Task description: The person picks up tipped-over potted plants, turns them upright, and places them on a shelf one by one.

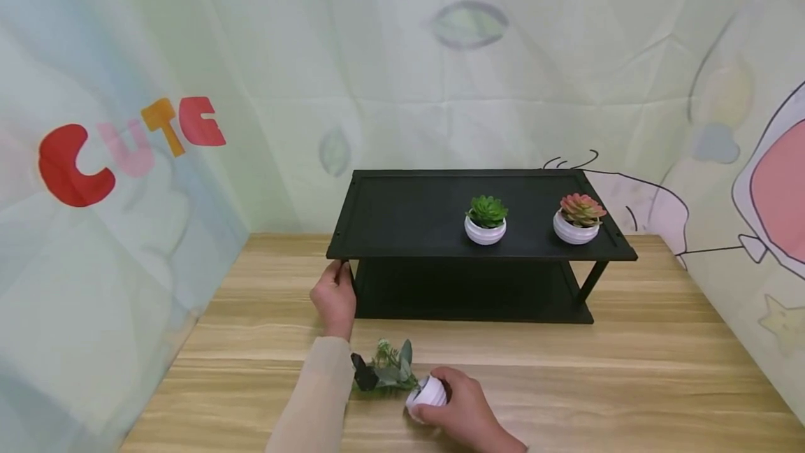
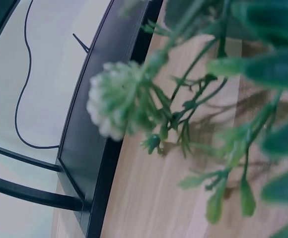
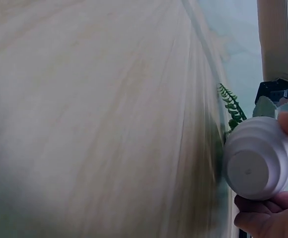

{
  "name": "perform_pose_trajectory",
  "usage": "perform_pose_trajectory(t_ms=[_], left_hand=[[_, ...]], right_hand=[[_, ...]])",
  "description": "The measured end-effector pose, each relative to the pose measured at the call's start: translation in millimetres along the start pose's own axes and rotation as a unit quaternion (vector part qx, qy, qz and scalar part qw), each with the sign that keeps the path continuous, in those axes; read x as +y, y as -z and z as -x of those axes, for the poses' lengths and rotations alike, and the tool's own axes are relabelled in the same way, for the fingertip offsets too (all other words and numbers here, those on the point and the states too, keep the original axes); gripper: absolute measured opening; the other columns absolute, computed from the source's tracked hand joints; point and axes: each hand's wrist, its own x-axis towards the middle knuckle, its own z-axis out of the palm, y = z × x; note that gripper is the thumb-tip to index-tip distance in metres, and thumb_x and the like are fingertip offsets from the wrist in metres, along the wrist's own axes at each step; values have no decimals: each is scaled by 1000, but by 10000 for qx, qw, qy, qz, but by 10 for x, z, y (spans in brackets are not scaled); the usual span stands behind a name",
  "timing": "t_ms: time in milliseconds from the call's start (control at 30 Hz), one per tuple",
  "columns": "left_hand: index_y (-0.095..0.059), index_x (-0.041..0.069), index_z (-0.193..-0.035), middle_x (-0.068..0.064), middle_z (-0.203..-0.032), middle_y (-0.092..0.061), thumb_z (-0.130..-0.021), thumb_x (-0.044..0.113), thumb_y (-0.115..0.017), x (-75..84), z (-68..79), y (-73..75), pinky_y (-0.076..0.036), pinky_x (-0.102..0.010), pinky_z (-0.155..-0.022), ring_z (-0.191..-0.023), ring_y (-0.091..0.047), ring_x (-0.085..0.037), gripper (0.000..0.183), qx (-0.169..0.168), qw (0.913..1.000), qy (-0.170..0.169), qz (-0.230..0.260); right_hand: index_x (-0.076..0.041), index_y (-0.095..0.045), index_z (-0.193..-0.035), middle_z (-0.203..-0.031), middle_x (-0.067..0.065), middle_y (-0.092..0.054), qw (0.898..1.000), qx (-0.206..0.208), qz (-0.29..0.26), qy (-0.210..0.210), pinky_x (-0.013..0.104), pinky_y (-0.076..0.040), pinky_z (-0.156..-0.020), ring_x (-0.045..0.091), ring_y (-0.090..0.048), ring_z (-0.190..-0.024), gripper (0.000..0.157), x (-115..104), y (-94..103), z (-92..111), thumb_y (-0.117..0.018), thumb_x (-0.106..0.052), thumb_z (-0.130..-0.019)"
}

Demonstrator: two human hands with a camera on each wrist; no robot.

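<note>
My left hand (image 1: 335, 299) grips the black two-tier shelf (image 1: 402, 215) at its front left corner, just under the top board. Its fingertips barely show at the edge of the left wrist view, beside the shelf's curved-looking posts (image 2: 30, 191). Nearer the front, my right hand (image 1: 468, 407) holds a white ribbed pot (image 1: 429, 396) between thumb and fingers. The pot is tipped on its side, its artificial green plant (image 1: 393, 369) pointing left; its underside faces the right wrist camera. The plant's leaves and pale flower cluster (image 2: 116, 101) loom close in the left wrist view.
On the top board stand a green succulent (image 1: 487, 212) in a white pot and a reddish succulent (image 1: 581, 210) in another, farther right. The shelf stands on a wood-grain table (image 1: 660, 355). Printed cloth (image 1: 402, 68) hangs behind and at both sides.
</note>
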Motion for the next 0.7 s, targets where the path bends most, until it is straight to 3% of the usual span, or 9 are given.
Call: perform_pose_trajectory(t_ms=[233,700], left_hand=[[-71,-2,-94,-18,-91,-70,-89,10,-62,-2,-5,-2,-51,-47,-70,-84,-67,-33,15,40,10000,-43,-64],[-71,-1,-95,-18,-91,-70,-88,9,-62,1,-9,10,-52,-47,-70,-85,-67,-32,15,26,9999,-69,-80]], right_hand=[[0,-60,-110,-102,8,-61,9996,159,-172,-147,21,-46,-65,13,-54,-83,58,8,16,22,-80,-33,-66],[-4,-59,-110,-102,5,-61,9928,652,-994,121,20,-48,-73,6,-55,-87,56,242,-71,47,-82,-31,-67]])
